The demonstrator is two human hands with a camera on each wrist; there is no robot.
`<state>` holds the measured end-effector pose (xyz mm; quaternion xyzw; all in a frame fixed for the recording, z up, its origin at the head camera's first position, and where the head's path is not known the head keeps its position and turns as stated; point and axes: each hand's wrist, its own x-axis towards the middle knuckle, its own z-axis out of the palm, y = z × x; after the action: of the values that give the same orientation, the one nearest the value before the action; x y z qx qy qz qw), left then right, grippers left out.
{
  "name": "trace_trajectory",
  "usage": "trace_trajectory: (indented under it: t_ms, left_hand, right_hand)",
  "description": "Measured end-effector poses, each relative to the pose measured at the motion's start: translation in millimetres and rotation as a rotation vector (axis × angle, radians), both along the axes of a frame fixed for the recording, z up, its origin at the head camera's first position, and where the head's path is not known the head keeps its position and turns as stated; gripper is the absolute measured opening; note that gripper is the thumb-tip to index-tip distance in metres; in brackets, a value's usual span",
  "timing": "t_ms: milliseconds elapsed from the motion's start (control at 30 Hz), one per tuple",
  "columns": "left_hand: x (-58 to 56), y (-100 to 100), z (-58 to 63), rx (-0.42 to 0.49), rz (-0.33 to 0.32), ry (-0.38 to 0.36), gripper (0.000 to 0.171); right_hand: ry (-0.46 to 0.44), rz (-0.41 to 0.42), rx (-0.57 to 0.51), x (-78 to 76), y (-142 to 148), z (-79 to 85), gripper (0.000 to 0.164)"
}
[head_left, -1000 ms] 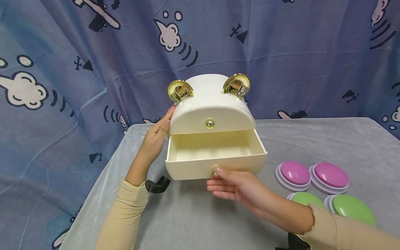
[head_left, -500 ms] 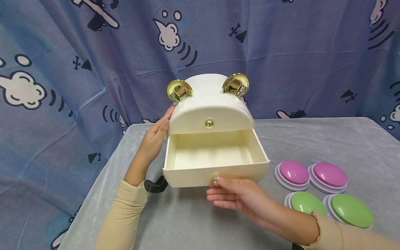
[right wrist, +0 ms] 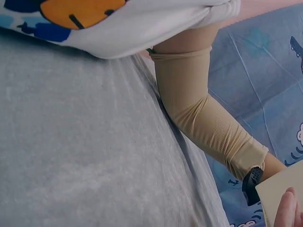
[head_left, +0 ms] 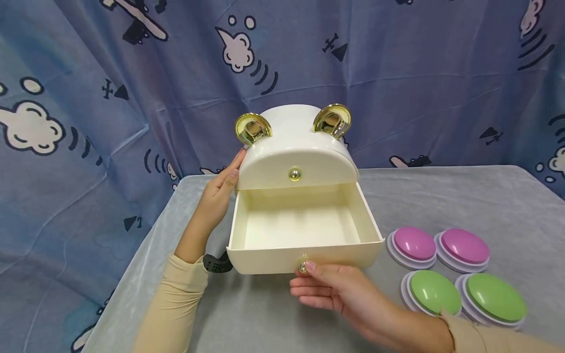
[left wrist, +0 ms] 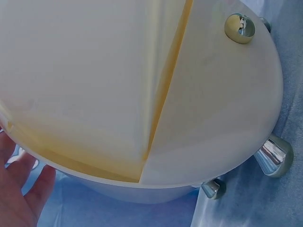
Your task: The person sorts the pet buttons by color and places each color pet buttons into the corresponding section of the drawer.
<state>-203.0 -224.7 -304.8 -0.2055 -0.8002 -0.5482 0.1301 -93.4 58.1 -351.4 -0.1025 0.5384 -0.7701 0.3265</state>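
Note:
A white two-drawer box (head_left: 295, 137) with a rounded top and two gold ears (head_left: 253, 129) stands on the table. Its lower drawer (head_left: 260, 261) is pulled well out, with nothing inside; the upper drawer (head_left: 265, 172) is closed. My right hand (head_left: 342, 291) pinches the lower drawer's gold knob (head_left: 302, 267) between thumb and forefinger, the other fingers extended below it. My left hand (head_left: 215, 196) lies along the box's left side, fingers straight. In the left wrist view, the left hand's fingers (left wrist: 41, 191) reach the curved side. Only some right-hand fingers (right wrist: 286, 208) show in the right wrist view.
To the right lie two pink push lights (head_left: 415, 243) and, nearer, two green ones (head_left: 434, 293), all with white bases; the right forearm passes close to the green ones. Behind the grey-covered table (head_left: 441, 196) hangs a blue patterned curtain (head_left: 300, 59).
My right hand has drawn the lower drawer further out toward me, gripping its knob throughout. The left hand has stayed on the box's side, and the box has held its place.

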Motion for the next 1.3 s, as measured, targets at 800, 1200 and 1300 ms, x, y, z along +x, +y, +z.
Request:
trace_trajectory:
  t_ms: [800, 1200, 1300]
  left_hand:
    - [-1.0, 0.6, 0.5, 0.016, -0.019, -0.002, 0.046]
    - [-1.1, 0.5, 0.4, 0.017, -0.015, 0.004, 0.046]
    - [-1.3, 0.7, -0.4, 0.021, -0.014, 0.002, 0.046]
  right_hand:
    - [-0.031, 0.048, -0.060, 15.9, 5.7, -6.6, 0.026]
    - [-0.006, 0.093, -0.064, 17.4, 5.6, -11.4, 0.027]
    - [0.039, 0.170, -0.039, 19.1, 9.6, -11.5, 0.034]
